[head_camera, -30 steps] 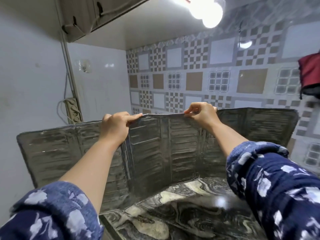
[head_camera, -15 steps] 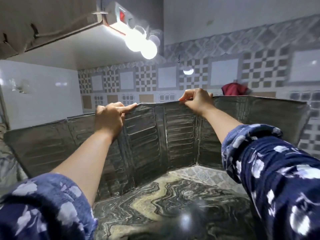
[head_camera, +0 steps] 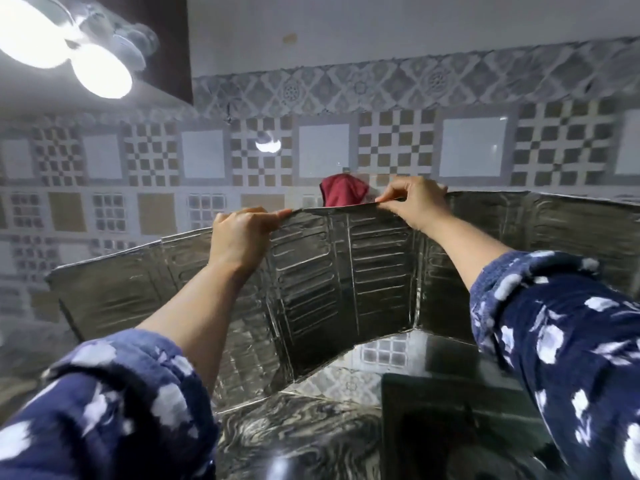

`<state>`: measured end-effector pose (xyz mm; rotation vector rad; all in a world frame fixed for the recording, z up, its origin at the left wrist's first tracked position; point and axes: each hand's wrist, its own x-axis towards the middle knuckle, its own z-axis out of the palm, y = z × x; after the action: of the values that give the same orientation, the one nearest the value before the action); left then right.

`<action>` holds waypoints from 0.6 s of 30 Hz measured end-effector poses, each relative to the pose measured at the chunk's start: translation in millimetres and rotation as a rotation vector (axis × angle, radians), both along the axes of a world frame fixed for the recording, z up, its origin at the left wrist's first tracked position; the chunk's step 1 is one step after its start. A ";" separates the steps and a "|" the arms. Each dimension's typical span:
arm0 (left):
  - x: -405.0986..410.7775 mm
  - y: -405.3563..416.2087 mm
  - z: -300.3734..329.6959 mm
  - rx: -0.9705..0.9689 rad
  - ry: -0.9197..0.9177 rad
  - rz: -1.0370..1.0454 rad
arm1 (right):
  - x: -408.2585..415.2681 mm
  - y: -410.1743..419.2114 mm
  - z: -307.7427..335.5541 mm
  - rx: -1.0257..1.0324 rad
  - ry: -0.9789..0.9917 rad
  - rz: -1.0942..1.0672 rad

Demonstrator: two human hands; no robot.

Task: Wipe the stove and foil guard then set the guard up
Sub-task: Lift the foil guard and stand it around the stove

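No readable text

No letters, numbers, brands or signs could be read on anything in view.

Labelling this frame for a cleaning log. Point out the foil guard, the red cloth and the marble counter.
foil guard (head_camera: 377, 271), head view, on its ribbed middle panel.
red cloth (head_camera: 341, 194), head view, on the part showing above the guard's top edge.
marble counter (head_camera: 298, 434), head view, on the bare swirled surface.

A dark red cloth (head_camera: 343, 194) hangs against the patterned checkered wall tiles (head_camera: 398, 147). Bright white bulbs (head_camera: 100, 76) glow upper left. Swirled grey marble countertop (head_camera: 298, 438) below.
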<state>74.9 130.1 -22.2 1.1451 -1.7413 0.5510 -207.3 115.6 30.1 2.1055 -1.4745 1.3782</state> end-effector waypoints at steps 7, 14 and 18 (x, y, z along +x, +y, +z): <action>-92.4 -62.8 -30.8 0.060 -0.011 -0.180 | -94.4 -18.2 -21.1 0.030 0.024 -0.149; -141.6 -95.2 -74.4 0.089 -0.081 -0.199 | -144.5 -34.5 -71.5 0.098 -0.009 -0.206; -157.1 -107.8 -96.3 0.138 -0.117 -0.183 | -156.2 -43.0 -94.1 0.155 -0.011 -0.242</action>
<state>-82.1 22.4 -118.5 1.0506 -1.9874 0.3980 -363.5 72.6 -64.0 1.9268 -1.8243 1.2231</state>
